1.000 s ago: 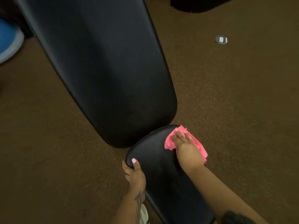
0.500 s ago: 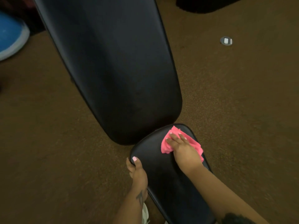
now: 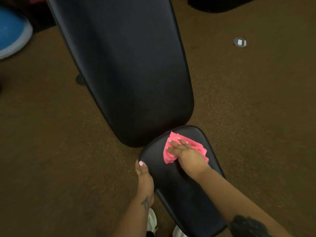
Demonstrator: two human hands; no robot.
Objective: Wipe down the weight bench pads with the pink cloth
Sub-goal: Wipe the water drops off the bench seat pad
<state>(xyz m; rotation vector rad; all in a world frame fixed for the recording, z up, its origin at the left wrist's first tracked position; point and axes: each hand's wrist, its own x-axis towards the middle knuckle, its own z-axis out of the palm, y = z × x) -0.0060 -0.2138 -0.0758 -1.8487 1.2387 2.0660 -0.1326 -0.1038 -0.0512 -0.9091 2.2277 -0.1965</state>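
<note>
Seen from above, a right hand (image 3: pixel 187 153) pressed a crumpled pink cloth (image 3: pixel 172 152) flat against the far end of a black seat pad (image 3: pixel 184 190), fingers straight and spread. The left hand (image 3: pixel 144 178) gripped the pad's left edge, thumb on top. A longer black back pad (image 3: pixel 126 65) stretched away over brown carpet (image 3: pixel 248 103).

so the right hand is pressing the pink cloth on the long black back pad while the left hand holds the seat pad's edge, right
Not quite. The head view shows the right hand pressing the crumpled pink cloth on the small black vinyl seat pad, not on the long black back pad. The rest holds: the left hand holds the seat pad's left edge.
</note>
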